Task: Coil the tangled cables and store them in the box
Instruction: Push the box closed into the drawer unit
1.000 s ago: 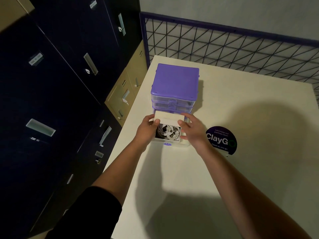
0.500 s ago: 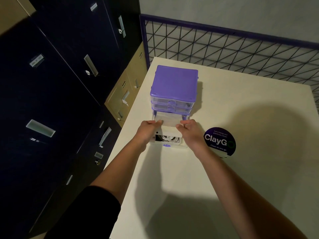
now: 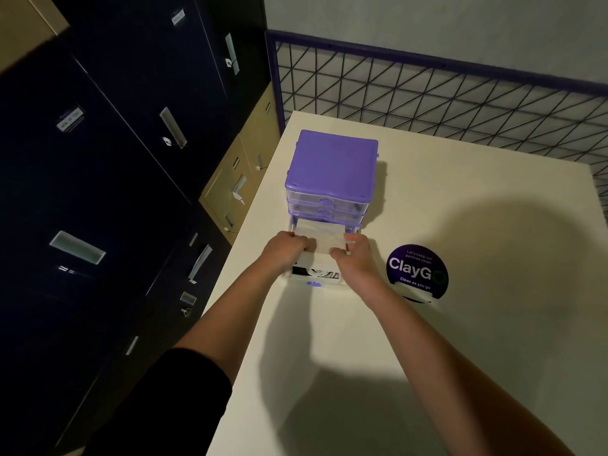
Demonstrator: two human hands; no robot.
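both hands at the pulled-out bottom drawer [image 3: 317, 278] of the purple drawer box [image 3: 330, 179], near the table's [image 3: 460, 357] left edge. left hand [image 3: 284, 253] & right hand [image 3: 353, 258] each have fingers curled on the drawer's side walls. coiled cables [image 3: 317, 274] already inside. imo: push in evenly w/ both hands, keep it level, no loops over the rim or it'll jam.

Two bare forearms reach in from the near edge. The left arm [image 3: 210, 330] wears a black sleeve [image 3: 171, 399] ending near the elbow. The right arm [image 3: 437, 360] shows no sleeve.
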